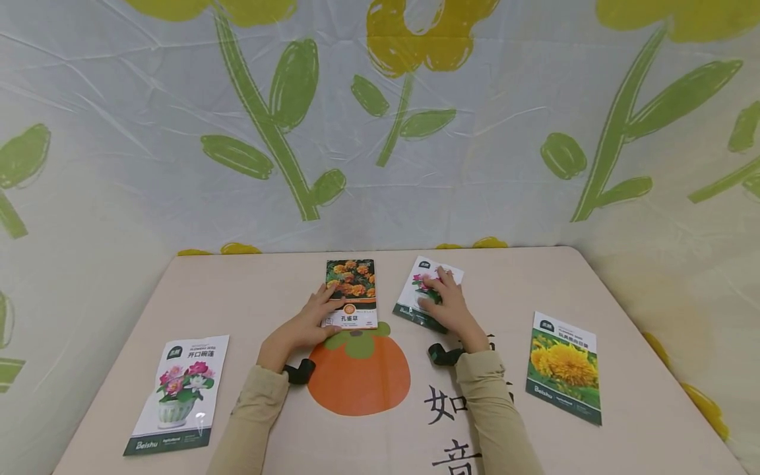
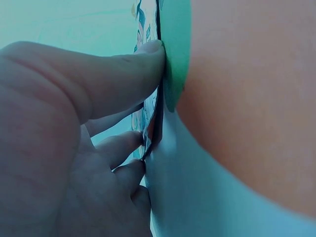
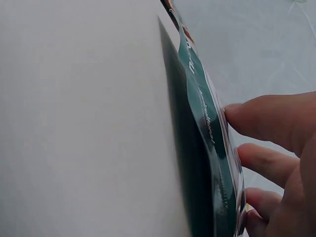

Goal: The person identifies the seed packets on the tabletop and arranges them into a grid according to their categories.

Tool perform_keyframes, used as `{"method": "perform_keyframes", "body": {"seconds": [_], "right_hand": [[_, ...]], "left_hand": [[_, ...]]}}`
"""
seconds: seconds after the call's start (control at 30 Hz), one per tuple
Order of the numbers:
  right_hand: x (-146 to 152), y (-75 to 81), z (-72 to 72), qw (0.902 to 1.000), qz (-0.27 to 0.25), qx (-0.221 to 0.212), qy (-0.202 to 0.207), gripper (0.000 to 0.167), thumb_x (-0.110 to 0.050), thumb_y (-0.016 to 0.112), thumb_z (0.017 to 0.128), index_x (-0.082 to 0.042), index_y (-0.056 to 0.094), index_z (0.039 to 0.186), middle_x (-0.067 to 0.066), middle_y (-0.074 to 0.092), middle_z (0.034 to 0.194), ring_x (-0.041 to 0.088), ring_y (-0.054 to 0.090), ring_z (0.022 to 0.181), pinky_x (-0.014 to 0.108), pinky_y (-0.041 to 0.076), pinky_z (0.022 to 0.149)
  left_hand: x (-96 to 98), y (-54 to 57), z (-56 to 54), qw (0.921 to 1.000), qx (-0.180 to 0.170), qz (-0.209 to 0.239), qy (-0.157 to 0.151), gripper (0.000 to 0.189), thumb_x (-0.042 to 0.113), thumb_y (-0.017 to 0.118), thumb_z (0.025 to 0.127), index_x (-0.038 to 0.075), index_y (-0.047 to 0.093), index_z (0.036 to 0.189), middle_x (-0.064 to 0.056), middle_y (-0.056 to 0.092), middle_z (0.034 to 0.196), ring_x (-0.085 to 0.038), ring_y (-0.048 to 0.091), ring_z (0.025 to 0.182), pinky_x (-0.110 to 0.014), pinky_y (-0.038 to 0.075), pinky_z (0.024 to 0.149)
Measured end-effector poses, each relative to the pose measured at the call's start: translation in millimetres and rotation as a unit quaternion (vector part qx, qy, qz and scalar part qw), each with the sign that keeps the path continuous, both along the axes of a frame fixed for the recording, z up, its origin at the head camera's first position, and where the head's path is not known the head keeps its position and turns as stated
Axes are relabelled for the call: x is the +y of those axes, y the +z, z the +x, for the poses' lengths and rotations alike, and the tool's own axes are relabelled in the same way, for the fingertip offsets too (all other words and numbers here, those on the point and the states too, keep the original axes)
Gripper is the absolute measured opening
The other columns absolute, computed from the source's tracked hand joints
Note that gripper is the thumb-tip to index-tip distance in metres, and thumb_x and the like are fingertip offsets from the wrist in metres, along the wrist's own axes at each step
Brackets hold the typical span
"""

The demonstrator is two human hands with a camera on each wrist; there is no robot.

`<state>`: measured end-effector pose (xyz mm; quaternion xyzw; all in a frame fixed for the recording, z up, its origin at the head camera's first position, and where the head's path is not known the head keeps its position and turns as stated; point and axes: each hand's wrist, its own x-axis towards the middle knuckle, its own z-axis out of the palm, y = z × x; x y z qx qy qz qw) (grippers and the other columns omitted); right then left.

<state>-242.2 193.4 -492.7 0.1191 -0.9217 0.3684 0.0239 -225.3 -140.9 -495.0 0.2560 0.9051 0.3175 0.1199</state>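
Note:
An orange-flowered seed packet [image 1: 359,313] lies flat near the table's back edge. My left hand [image 1: 310,320] rests on its left side, fingers spread over the face and thumb by the bottom edge; the left wrist view shows that thumb [image 2: 143,64] touching the packet. To the right, a white seed packet [image 1: 410,290] with pink flowers and a green band lies turned at an angle. Spread fingers of my right hand [image 1: 451,307] touch its face and cover part of the picture. Its green lower edge [image 3: 200,108] stands slightly off the table in the right wrist view.
Another pink-flower seed packet [image 1: 178,396] lies at the table's left, and a yellow-flower packet [image 1: 563,369] at the right. The pale tablecloth [image 1: 261,277] carries a printed orange persimmon [image 1: 362,379] and black characters. A flower-patterned curtain [image 1: 475,165] rises behind the table.

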Motion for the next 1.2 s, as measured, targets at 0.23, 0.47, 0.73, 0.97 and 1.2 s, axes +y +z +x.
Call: {"method": "perform_keyframes", "body": {"seconds": [0.23,0.47,0.73,0.97,1.2], "right_hand": [[-1,-3.2,-1.2,1.0,-0.001,0.002,0.004,0.058,-0.024,0.068,0.088,0.004,0.054,0.137,0.03,0.018,0.159,0.048,0.004,0.148,0.066,-0.002,0.115],[-4,-4.9,-3.1,1.0,-0.001,0.008,0.006,0.061,-0.027,0.07,0.088,0.002,0.053,0.139,0.029,0.018,0.159,0.048,0.005,0.148,0.067,-0.001,0.115],[-8,-4.2,-3.1,0.9999,0.002,0.001,0.01,0.06,-0.027,0.07,0.087,0.002,0.054,0.138,0.028,0.018,0.16,0.046,0.005,0.149,0.065,-0.003,0.115],[-11,-2.7,-2.8,0.9997,0.004,-0.009,0.022,0.061,-0.028,0.07,0.087,0.001,0.054,0.139,0.026,0.017,0.161,0.043,0.003,0.15,0.064,-0.004,0.116],[-12,-3.1,-2.8,0.9993,0.0,-0.009,0.036,0.062,-0.029,0.071,0.087,0.001,0.054,0.139,0.026,0.016,0.161,0.044,0.002,0.149,0.065,-0.005,0.115]], "left_hand": [[0.0,0.3,0.2,1.0,0.0,0.01,0.001,0.059,0.013,0.064,0.095,0.002,0.043,0.149,-0.018,0.01,0.164,-0.039,-0.005,0.15,-0.058,0.004,0.119],[-0.4,0.1,0.2,1.0,-0.003,0.004,0.005,0.059,0.014,0.064,0.096,0.003,0.043,0.149,-0.017,0.01,0.165,-0.038,-0.005,0.151,-0.057,0.004,0.119],[-0.6,0.4,0.4,0.9999,-0.008,0.005,0.007,0.059,0.015,0.064,0.096,0.003,0.042,0.15,-0.017,0.01,0.165,-0.036,-0.006,0.151,-0.056,0.004,0.12],[-0.6,0.9,0.5,0.9999,-0.009,0.001,0.009,0.06,0.016,0.064,0.096,0.004,0.042,0.15,-0.016,0.01,0.165,-0.036,-0.005,0.151,-0.057,0.005,0.119],[-1.0,0.6,0.6,1.0,-0.006,0.002,0.007,0.06,0.016,0.064,0.096,0.003,0.042,0.15,-0.017,0.01,0.165,-0.037,-0.005,0.151,-0.057,0.004,0.119]]}}
